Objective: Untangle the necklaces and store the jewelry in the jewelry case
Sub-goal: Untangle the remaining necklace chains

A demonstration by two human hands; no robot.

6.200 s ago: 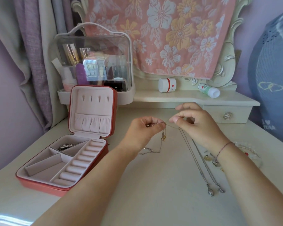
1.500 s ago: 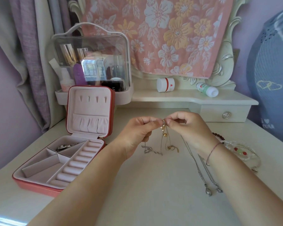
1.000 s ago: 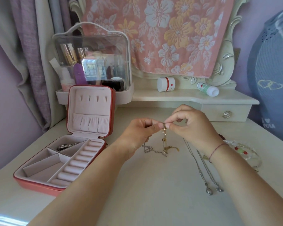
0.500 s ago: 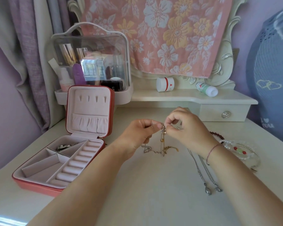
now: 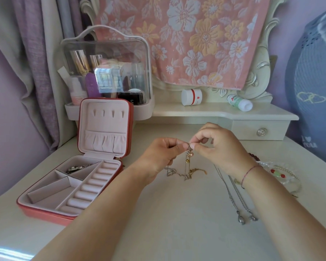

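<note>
Both hands meet above the middle of the dressing table. My left hand and my right hand pinch the top of a tangled gold and silver necklace; its beads hang down and its chain ends trail on the table. A silver necklace with two drop pendants lies under my right forearm. The red jewelry case stands open at the left, pink inside, with a silver piece in a back compartment.
A clear cosmetics box stands behind the case. A white jar and a small bottle lie on the raised shelf above a drawer. Beaded bracelets lie at the right. A floral towel hangs behind.
Both hands stay pinched together on the tangle and have shifted only slightly. Earlier the chain was stretched wider between them; now the beads hang straight down from the pinch.
</note>
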